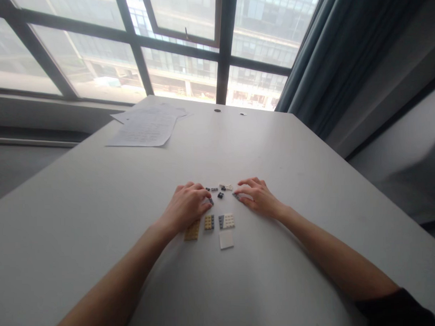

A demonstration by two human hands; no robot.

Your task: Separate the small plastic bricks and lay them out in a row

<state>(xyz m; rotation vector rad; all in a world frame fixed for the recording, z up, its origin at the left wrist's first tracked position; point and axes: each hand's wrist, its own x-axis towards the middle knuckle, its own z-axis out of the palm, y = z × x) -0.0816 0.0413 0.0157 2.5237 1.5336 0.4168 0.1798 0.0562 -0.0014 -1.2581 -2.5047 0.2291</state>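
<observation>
My left hand [189, 205] bends over the tabletop with thumb and fingers pinched around a small grey building brick [211, 201]. Opposite it, my right hand [257, 197] has its fingertips on a grey wedge-like brick [236, 196]. Between the hands lie a small black brick [220, 195], a grey brick [214, 189] and a few white and black pieces [226, 187]. Nearer to me are a tan and grey plate [209, 222], a white and grey plate [226, 221] and a smooth white square tile [226, 239]. A tan plate [192, 230] is partly covered by my left hand.
The bricks lie on a large white table [274, 151]. Sheets of printed paper [145, 127] overlap at its far left. Two cable holes are near the far edge, one of them a dark hole [217, 110]. Windows and a blue-grey curtain [320, 50] stand beyond.
</observation>
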